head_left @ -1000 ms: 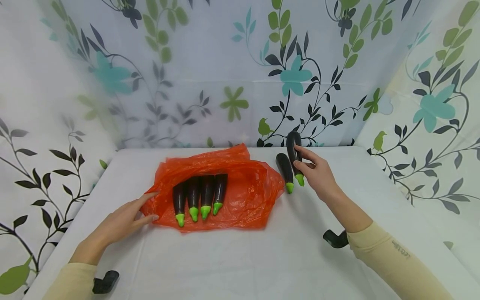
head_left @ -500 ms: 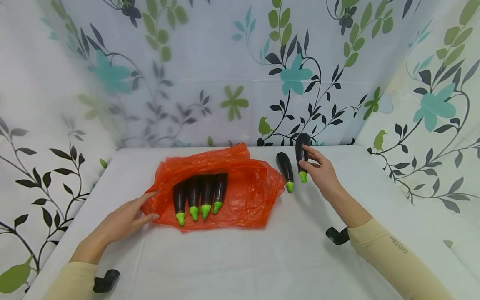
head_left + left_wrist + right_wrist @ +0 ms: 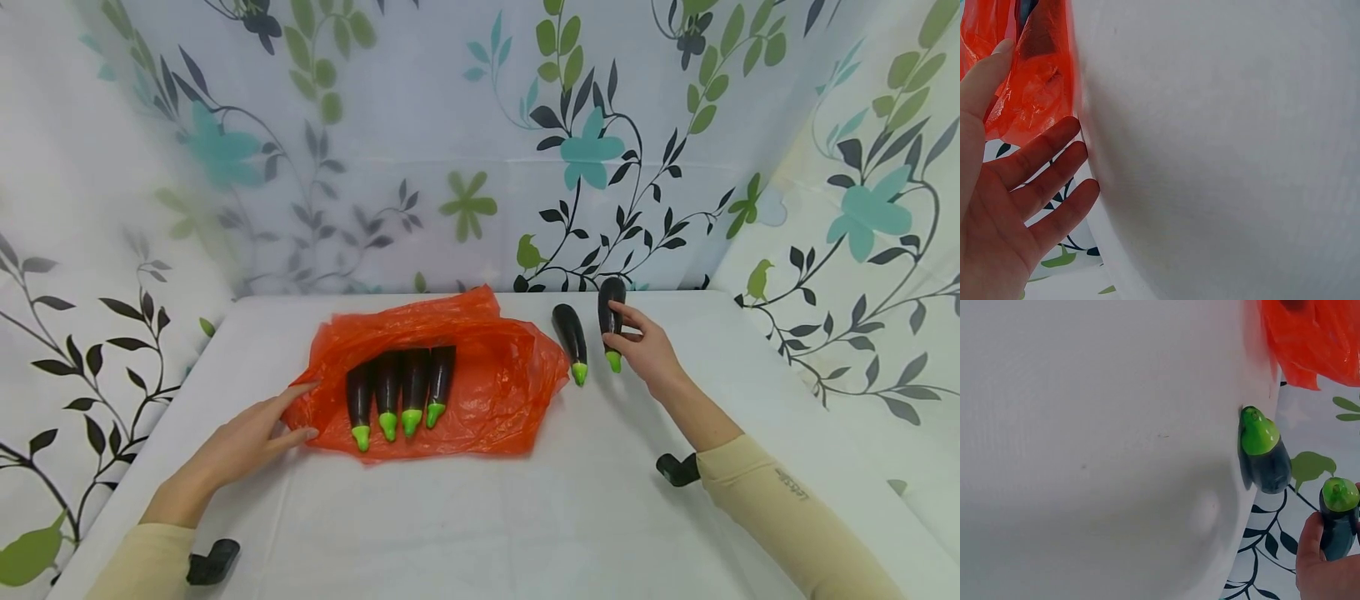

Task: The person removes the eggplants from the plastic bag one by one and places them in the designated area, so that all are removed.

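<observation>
My right hand [image 3: 647,348] grips a dark eggplant [image 3: 612,293] with a bright green stem end, thumb on one side and fingers on the other. Its green tip points toward me. Whether it touches the table cannot be told. Just left of it, a second eggplant [image 3: 568,329] lies on the table. My left hand [image 3: 247,442] is at the left edge of a crumpled red plastic bag [image 3: 487,400]. In the left wrist view its thumb touches the bag while the visible fingers [image 3: 1054,215] are spread and fairly straight. Several eggplants [image 3: 414,385] lie side by side in the bag's mouth.
Under everything is a white-covered table [image 3: 465,533]. A leaf-patterned curtain [image 3: 420,125] hangs behind it and along both sides. Small black devices stick out by both wrists, one at the left [image 3: 213,563] and one at the right [image 3: 678,471].
The right hand has carried its eggplant to the right, away from the lone one, and most recently lowered it slightly toward me. My left hand and the bag have stayed put.
</observation>
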Demonstrator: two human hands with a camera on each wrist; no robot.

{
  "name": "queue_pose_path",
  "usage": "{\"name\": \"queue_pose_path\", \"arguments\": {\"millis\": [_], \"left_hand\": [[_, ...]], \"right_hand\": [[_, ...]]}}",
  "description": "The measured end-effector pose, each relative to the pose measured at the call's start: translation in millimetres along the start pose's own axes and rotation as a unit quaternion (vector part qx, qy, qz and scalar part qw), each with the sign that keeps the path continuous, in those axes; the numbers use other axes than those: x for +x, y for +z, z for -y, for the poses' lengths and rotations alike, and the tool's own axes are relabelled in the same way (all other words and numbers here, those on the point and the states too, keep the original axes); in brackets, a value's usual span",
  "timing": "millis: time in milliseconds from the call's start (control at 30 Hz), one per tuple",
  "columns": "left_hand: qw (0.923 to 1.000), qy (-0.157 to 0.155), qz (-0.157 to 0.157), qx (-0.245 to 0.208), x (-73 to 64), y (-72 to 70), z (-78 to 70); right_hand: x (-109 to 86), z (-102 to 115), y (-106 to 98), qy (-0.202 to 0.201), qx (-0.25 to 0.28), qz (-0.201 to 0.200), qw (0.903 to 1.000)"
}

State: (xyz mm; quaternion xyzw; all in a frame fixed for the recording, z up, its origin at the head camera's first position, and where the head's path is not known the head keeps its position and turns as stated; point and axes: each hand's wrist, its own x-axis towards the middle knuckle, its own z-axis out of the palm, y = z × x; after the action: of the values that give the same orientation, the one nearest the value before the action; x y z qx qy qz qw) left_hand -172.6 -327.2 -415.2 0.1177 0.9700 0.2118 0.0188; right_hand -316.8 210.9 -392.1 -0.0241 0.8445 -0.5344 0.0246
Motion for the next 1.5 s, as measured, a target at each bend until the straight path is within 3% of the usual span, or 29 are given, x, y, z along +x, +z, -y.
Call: {"name": "queue_pose_path", "arguments": {"millis": [300, 500, 1500], "left_hand": [[1.0000, -0.002, 0.001, 0.000, -1.6, -0.5, -0.9], [1.0000, 0.003, -0.003, 0.001, -1.3, -0.2, -1.1], [1.0000, 0.003, -0.001, -0.001, -1.5, -1.4, -2.6]], "right_hand": [[11.5, -22, 2, 0.013, -0.049, 0.051, 0.9974], [17.3, -30, 6, 0.019, -0.086, 0.056, 0.9945], [27.4, -30, 16, 0.015, -0.138, 0.082, 0.9869]]}}
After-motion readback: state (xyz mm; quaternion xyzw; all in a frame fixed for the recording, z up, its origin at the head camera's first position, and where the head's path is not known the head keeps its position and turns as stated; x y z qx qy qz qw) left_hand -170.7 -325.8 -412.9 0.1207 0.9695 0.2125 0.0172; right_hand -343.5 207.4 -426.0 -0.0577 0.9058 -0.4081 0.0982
